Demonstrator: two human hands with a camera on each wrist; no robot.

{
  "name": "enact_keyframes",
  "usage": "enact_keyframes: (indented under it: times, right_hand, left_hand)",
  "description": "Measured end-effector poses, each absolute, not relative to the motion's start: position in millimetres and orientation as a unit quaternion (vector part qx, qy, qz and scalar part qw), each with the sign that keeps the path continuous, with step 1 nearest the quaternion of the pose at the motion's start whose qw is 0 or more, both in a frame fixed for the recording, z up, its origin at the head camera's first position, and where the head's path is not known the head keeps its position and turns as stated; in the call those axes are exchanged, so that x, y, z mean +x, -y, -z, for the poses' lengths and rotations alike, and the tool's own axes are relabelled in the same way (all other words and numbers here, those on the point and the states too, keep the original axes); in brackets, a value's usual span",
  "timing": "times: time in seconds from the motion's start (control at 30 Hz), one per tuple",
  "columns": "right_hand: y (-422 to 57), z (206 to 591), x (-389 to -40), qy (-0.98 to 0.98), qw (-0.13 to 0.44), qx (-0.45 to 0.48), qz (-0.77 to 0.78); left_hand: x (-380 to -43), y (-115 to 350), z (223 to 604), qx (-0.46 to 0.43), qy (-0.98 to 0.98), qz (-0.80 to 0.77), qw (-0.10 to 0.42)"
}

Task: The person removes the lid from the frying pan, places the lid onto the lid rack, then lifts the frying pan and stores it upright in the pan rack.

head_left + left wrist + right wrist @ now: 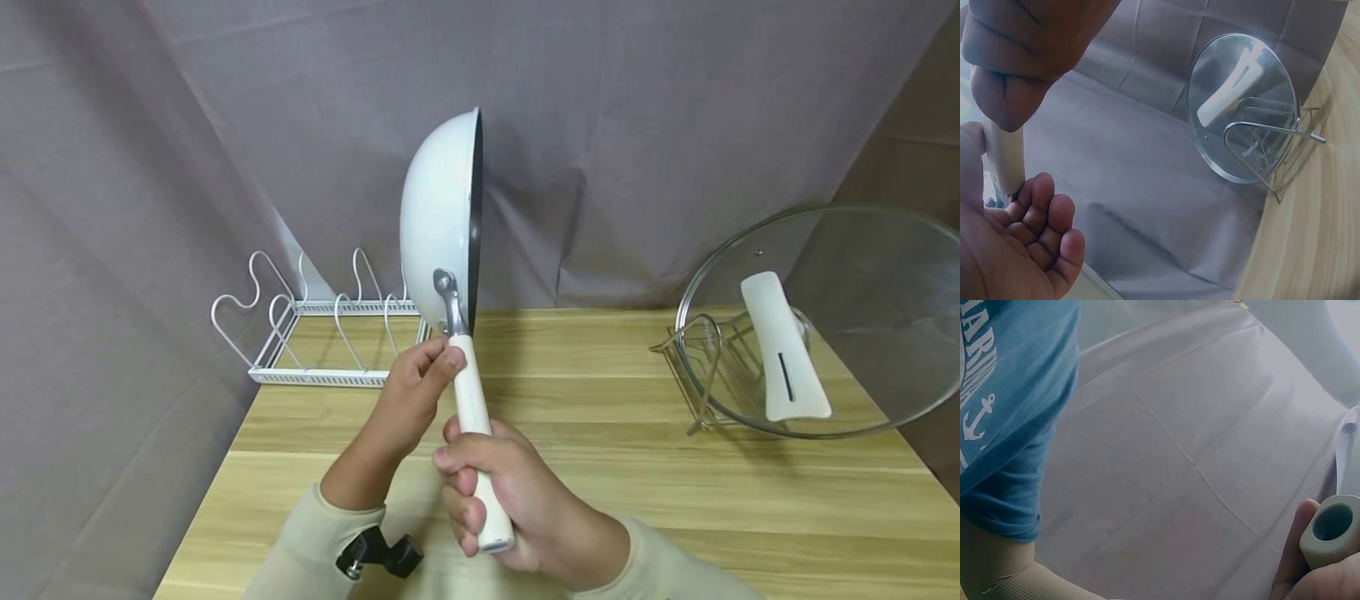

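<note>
A deep white frying pan (435,208) with a dark inside is held up on edge above the table, its cooking side facing right. My right hand (517,483) grips the lower part of its cream handle (471,392), fingers wrapped round. Near the metal bracket (452,304), my left hand (412,392) pinches the handle's upper end, thumb along it. In the left wrist view that left hand (1016,250) has its other fingers bent. The right wrist view shows the hollow handle end (1311,547) within the right hand (1329,584).
Behind the pan, to the left, a white wire rack (322,379) stands on the wooden table (600,500). At the right a glass lid (862,333) with a white handle (787,358) leans in a metal wire stand (705,375). Grey cloth (637,125) hangs behind.
</note>
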State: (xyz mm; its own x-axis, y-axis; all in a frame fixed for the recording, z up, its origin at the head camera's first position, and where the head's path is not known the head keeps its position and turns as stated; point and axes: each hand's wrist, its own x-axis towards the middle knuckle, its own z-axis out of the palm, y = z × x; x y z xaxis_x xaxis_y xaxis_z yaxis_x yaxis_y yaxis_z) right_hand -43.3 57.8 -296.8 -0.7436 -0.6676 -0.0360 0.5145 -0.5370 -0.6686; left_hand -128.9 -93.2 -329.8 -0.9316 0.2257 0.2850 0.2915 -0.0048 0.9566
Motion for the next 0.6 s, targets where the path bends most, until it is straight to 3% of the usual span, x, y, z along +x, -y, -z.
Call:
enact_keyframes:
  times: [0.6]
  right_hand:
    - [-56.1, 294.3, -43.9, -0.334, 0.341, -0.127, 0.87]
  left_hand:
    - [-130.3, 94.7, 327.8, -0.191, 0.697, 0.69, 0.034]
